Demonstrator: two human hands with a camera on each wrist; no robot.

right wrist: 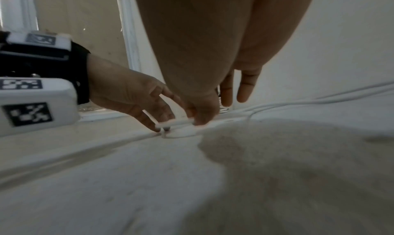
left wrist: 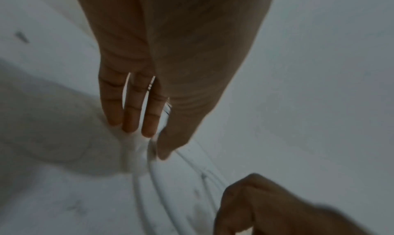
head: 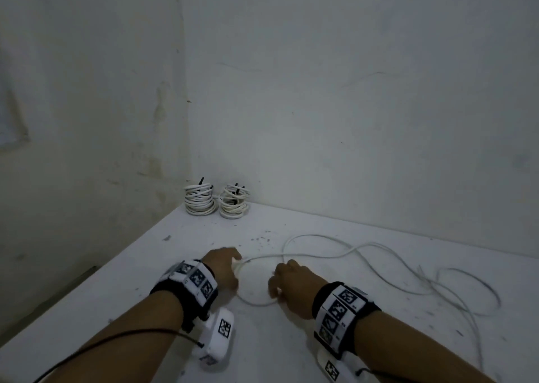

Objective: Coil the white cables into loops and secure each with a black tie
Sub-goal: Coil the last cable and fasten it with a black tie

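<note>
On the table (head: 320, 339), both hands hold the white cable (head: 318, 256) loop.

White table (head: 291, 353) under my hands, scuffed, speckled. Loose white cable (head: 364, 254) sprawls across right side. Two tied coil stacks (head: 217, 200) sit in far corner.

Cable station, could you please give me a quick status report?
Left hand and right hand both pinching the loose cable, first loop forming. Two tied coils in corner. Nothing in the way.
</note>
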